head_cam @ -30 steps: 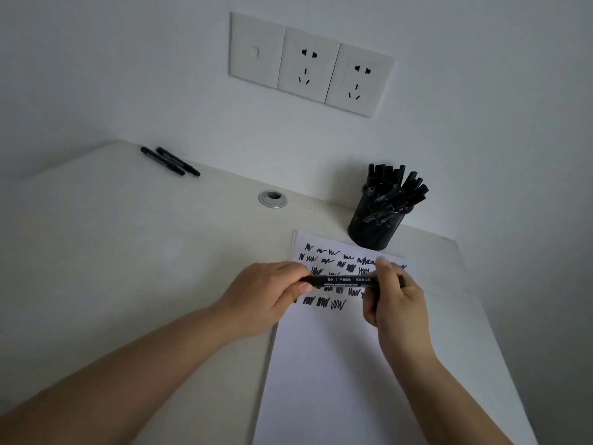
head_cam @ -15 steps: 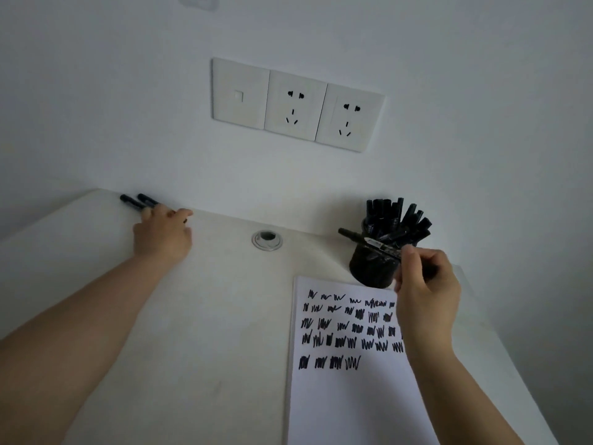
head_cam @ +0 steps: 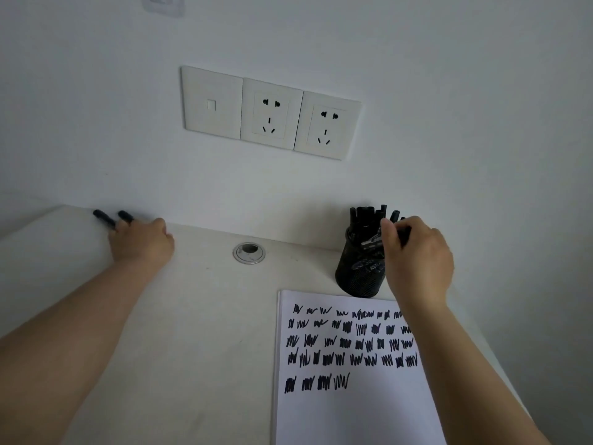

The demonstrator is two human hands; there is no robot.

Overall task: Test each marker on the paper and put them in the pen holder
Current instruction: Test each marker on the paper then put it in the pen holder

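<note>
From the head view we look down on a pale desk (head_cam: 192, 316) set against a white wall. Our left hand (head_cam: 141, 240) reaches to the far left corner of the desk, where two black markers (head_cam: 110, 218) lie side by side close to the wall. The fingers curl down over the near ends of those markers and touch them, but we cannot tell whether they grip one yet. Our right hand (head_cam: 417, 255) is at the far right of the desk, over the black mesh pen holder (head_cam: 357, 271). Its thumb and fingers pinch a black marker (head_cam: 372, 240) whose printed barrel slants into the holder among the many markers already standing there. The holder stands just behind the far edge of the sheet of paper (head_cam: 353, 412), which lies along the right side of the desk. The paper carries several rows of black test scribbles (head_cam: 349, 345) on its upper half; its lower half is blank. Between our hands, near the far edge of the desk, sits a round metal cable grommet (head_cam: 249, 252). On the wall above is a row of three white plates, one a blank switch plate and two power sockets (head_cam: 271, 112).
</note>
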